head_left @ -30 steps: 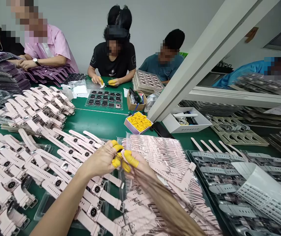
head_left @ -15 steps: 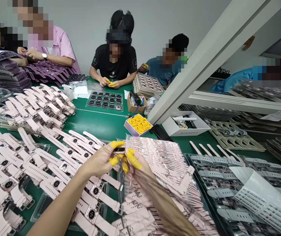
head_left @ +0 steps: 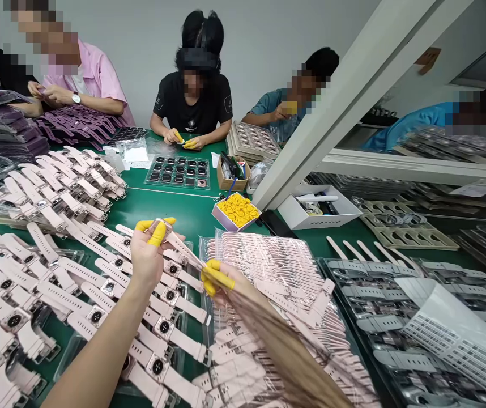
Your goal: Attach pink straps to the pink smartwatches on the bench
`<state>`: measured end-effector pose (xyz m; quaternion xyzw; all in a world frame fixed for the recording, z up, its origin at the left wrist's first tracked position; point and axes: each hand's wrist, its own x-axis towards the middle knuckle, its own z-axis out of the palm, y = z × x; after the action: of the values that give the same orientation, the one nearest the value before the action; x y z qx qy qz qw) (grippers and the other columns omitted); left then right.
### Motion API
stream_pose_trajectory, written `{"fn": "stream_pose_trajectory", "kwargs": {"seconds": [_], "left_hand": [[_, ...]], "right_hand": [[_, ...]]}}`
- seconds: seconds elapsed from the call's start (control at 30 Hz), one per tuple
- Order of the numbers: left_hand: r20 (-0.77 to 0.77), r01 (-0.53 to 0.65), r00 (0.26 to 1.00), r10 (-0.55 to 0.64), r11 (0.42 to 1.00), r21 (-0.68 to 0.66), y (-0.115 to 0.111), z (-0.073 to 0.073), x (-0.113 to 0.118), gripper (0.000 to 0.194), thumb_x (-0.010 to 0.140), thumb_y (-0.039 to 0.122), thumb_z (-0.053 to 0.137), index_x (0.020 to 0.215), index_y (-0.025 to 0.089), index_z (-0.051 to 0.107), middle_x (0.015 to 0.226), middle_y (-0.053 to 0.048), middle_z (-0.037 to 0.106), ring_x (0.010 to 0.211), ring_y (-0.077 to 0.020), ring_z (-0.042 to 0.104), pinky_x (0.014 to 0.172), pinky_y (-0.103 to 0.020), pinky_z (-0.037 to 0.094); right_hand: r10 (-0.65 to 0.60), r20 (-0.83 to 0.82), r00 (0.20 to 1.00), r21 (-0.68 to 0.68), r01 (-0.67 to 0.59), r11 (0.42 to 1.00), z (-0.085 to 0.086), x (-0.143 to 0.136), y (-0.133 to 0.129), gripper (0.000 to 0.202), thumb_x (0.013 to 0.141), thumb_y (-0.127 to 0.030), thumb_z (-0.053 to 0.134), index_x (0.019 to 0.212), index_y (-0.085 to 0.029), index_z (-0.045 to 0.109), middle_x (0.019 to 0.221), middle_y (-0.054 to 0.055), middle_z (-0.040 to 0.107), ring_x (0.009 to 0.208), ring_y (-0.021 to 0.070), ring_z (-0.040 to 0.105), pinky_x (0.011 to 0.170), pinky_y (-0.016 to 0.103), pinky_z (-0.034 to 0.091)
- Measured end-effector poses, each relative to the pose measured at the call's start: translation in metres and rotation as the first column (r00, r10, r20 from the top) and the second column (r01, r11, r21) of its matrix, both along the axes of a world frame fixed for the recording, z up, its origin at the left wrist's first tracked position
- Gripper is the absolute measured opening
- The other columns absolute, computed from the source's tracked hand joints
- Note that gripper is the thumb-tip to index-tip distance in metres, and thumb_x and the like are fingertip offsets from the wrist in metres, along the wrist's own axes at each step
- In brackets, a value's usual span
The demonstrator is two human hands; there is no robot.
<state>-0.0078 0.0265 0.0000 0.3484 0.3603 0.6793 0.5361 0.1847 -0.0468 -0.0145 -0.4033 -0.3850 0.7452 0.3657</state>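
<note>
My left hand (head_left: 148,249), with yellow finger cots on its fingertips, is closed round the pink case of a smartwatch (head_left: 162,225). From the case a pale pink watch strap (head_left: 182,247) slants down to the right. Its lower end is pinched by my right hand (head_left: 222,285), which also wears yellow finger cots. Below my left hand lie rows of pink smartwatches (head_left: 164,327) with their backs up, on clear trays. Beneath my right hand is a pile of pink straps (head_left: 268,255) in clear plastic.
A box of yellow finger cots (head_left: 237,212) sits ahead, near a tray of watch cases (head_left: 178,171). Grey-strapped watches (head_left: 366,292) and a printed sheet (head_left: 451,328) lie at right. A white post (head_left: 311,130) slants up. Several co-workers sit opposite.
My left hand has moved left and up with the smartwatch, turning it. My hands are farther apart, and the strap now stretches between them.
</note>
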Motion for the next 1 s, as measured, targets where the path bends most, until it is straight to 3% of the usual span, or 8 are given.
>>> {"fn": "stream_pose_trajectory", "kwargs": {"seconds": [0.27,0.43,0.5,0.6,0.7,0.77,0.83,1.0], "left_hand": [[-0.039,-0.140,0.989,0.141,0.990,0.034,-0.003,-0.003,0.007,0.050,0.077,0.048,0.089,0.098,0.021,0.052,0.095,-0.003,0.078,0.062,-0.0151,0.074,0.062,-0.032,0.067],[-0.036,-0.280,0.958,0.284,0.956,0.082,0.007,-0.002,-0.003,0.046,0.080,0.042,0.086,0.099,0.023,0.049,0.095,-0.001,0.076,0.063,-0.0130,0.073,0.063,-0.029,0.065],[-0.098,-0.276,0.954,0.283,0.958,0.079,0.009,-0.002,-0.007,0.041,0.084,0.041,0.083,0.101,0.023,0.049,0.099,-0.003,0.077,0.061,-0.0127,0.072,0.060,-0.027,0.063],[-0.274,0.033,0.961,-0.025,0.999,0.023,0.003,-0.008,-0.002,0.035,0.089,0.038,0.076,0.113,0.020,0.058,0.115,-0.011,0.078,0.067,-0.0156,0.075,0.061,-0.029,0.064],[-0.521,0.422,0.783,-0.340,0.905,0.045,-0.011,-0.017,0.009,0.037,0.093,0.024,0.065,0.129,0.019,0.065,0.126,-0.013,0.076,0.095,-0.0225,0.079,0.086,-0.038,0.066],[-0.701,0.554,0.626,-0.342,0.827,0.091,-0.019,-0.022,0.014,0.045,0.091,0.014,0.058,0.134,0.022,0.067,0.131,-0.010,0.075,0.116,-0.0249,0.074,0.104,-0.043,0.060],[-0.806,0.607,0.529,-0.265,0.782,0.141,-0.023,-0.023,0.015,0.053,0.090,0.008,0.053,0.138,0.025,0.067,0.136,-0.008,0.073,0.127,-0.0253,0.068,0.113,-0.045,0.054],[-0.856,0.641,0.494,-0.153,0.729,0.240,-0.020,-0.020,0.009,0.055,0.092,0.006,0.050,0.140,0.027,0.067,0.141,-0.008,0.070,0.128,-0.0236,0.067,0.114,-0.043,0.053]], "right_hand": [[-0.063,0.114,0.991,0.095,0.053,0.994,-0.007,-0.004,0.002,0.036,0.086,-0.052,0.077,0.087,-0.021,0.061,0.066,-0.003,0.063,0.047,0.0097,0.045,0.046,0.025,0.036],[-0.072,0.148,0.986,0.111,0.056,0.992,-0.008,-0.001,0.003,0.037,0.082,-0.051,0.080,0.086,-0.020,0.061,0.066,-0.002,0.065,0.048,0.0111,0.049,0.046,0.024,0.038],[-0.118,0.148,0.982,0.130,0.098,0.987,-0.007,-0.001,0.004,0.038,0.082,-0.052,0.081,0.086,-0.021,0.060,0.069,-0.002,0.065,0.049,0.0107,0.049,0.046,0.024,0.038],[-0.197,0.099,0.975,0.172,0.178,0.969,-0.005,-0.003,0.006,0.040,0.084,-0.057,0.077,0.091,-0.022,0.058,0.073,-0.003,0.063,0.049,0.0092,0.045,0.045,0.023,0.035],[-0.190,0.042,0.981,0.187,0.180,0.966,-0.005,-0.008,0.004,0.041,0.089,-0.061,0.070,0.092,-0.022,0.058,0.069,-0.003,0.061,0.047,0.0096,0.043,0.045,0.024,0.034],[-0.157,0.030,0.987,0.179,0.150,0.972,-0.006,-0.010,0.002,0.040,0.090,-0.060,0.068,0.090,-0.022,0.058,0.064,-0.003,0.060,0.046,0.0104,0.044,0.046,0.024,0.034],[-0.130,0.019,0.991,0.166,0.125,0.978,-0.008,-0.010,0.000,0.037,0.089,-0.056,0.070,0.087,-0.021,0.058,0.060,-0.003,0.059,0.046,0.0112,0.044,0.046,0.025,0.034],[-0.145,-0.042,0.989,0.120,0.149,0.982,-0.009,-0.010,-0.002,0.032,0.086,-0.050,0.072,0.084,-0.020,0.061,0.053,-0.004,0.052,0.046,0.0119,0.040,0.047,0.027,0.033]]}}
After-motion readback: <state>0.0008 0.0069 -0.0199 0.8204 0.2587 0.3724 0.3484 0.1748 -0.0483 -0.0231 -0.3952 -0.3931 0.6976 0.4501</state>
